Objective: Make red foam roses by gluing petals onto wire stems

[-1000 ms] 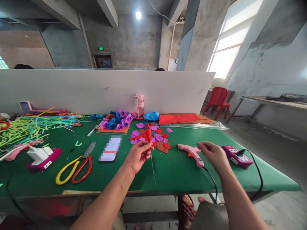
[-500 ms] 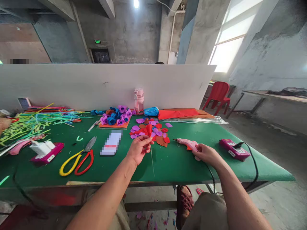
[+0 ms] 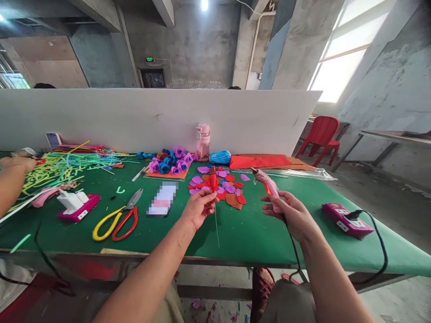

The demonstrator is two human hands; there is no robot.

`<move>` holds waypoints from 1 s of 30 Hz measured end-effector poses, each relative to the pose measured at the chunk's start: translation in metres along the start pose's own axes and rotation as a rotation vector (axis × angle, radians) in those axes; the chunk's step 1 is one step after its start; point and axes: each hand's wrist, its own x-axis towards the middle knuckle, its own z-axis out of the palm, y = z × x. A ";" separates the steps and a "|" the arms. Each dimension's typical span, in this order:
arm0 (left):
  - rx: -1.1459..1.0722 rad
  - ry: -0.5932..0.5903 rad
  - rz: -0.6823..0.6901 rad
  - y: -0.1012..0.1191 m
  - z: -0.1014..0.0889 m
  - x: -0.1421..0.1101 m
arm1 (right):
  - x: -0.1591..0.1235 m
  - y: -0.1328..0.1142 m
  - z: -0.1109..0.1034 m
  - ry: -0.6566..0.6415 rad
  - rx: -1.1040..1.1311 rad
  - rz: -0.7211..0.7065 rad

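Between the fingertips of my left hand [image 3: 199, 207] is a red paper flower [image 3: 213, 183], its thin wire stem hanging below the fingers. My right hand [image 3: 289, 214] is wrapped around a pink hot glue gun [image 3: 269, 185], raised off the table with its nozzle pointing up and away to the left. A black cord runs down from its handle. Behind the flower, loose purple, red and brown paper petals [image 3: 232, 199] lie scattered on the green table [image 3: 215, 240].
Yellow-and-red scissors [image 3: 117, 217], a phone [image 3: 162, 199] and a white plug on a magenta power strip [image 3: 79, 208] lie left. Another strip [image 3: 346, 220] sits right. Finished paper flowers [image 3: 170, 161] and a pink bottle [image 3: 203, 141] stand behind. Another person's hand [image 3: 16, 166] is far left.
My right hand has lifted the glue gun off the table and tilted its nozzle upward. My left hand keeps the flower in place. The other person's arm has come into view at left.
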 end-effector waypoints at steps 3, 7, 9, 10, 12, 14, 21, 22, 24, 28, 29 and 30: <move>0.006 0.023 -0.007 0.000 -0.002 0.001 | -0.002 -0.005 0.010 -0.074 0.088 -0.008; 0.022 0.046 -0.010 -0.001 -0.005 0.003 | -0.005 -0.007 0.023 -0.239 0.175 0.042; 0.038 0.058 -0.009 -0.001 -0.007 0.003 | -0.009 -0.008 0.032 -0.197 0.167 0.012; 0.046 0.064 -0.007 -0.001 -0.007 0.003 | -0.011 -0.008 0.036 -0.157 0.137 -0.026; 0.063 0.067 0.003 -0.001 -0.008 0.002 | -0.014 -0.007 0.044 -0.086 0.046 -0.134; 0.082 0.071 0.025 -0.001 -0.008 0.001 | -0.015 -0.004 0.048 -0.048 -0.047 -0.250; 0.139 0.080 0.074 0.000 -0.004 -0.001 | -0.015 0.007 0.048 -0.060 -0.369 -0.442; 0.142 0.077 0.074 0.000 -0.004 -0.001 | -0.016 0.007 0.049 -0.066 -0.408 -0.460; 0.147 0.067 0.071 0.000 -0.005 0.000 | -0.018 0.006 0.050 -0.084 -0.468 -0.484; 0.149 0.062 0.065 0.000 -0.005 0.000 | -0.021 0.004 0.052 -0.119 -0.524 -0.510; 0.148 0.063 0.067 0.001 -0.005 0.000 | -0.022 0.003 0.053 -0.125 -0.533 -0.521; 0.149 0.064 0.070 0.001 -0.004 -0.001 | -0.023 0.003 0.053 -0.130 -0.544 -0.531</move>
